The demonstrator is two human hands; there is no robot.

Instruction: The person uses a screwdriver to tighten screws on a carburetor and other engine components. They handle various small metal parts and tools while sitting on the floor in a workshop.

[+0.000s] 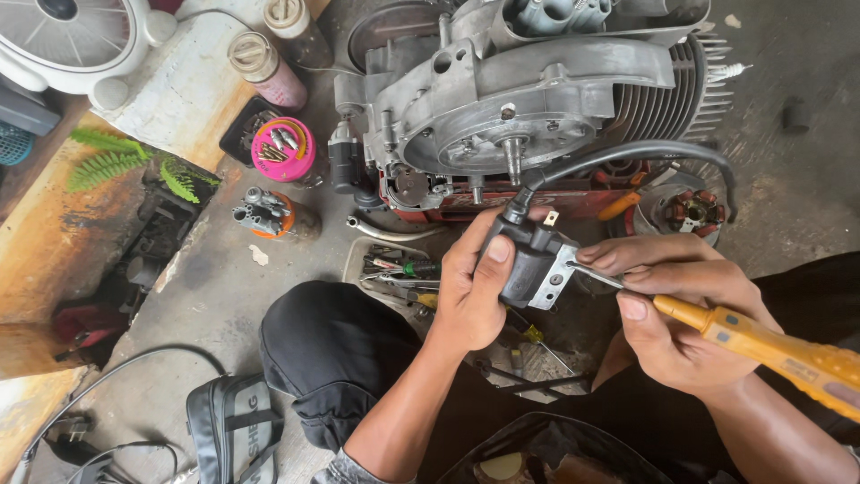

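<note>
My left hand [472, 287] grips a black ignition coil [528, 264] with a metal bracket and a thick black cable [627, 152] running up from it. My right hand [672, 309] holds a yellow-handled screwdriver [770, 345]; its metal tip touches the coil's bracket. Just beyond both hands sits a grey small engine [528, 99] with cooling fins, resting on a red base.
A tray of hand tools [394, 269] lies by my left knee. A pink cup of screws [282, 148], two bottles [269, 67], a carburettor part [264, 213] and a stator [690, 211] stand on the concrete floor. A white fan [72, 40] is top left, a grey bag [233, 430] bottom left.
</note>
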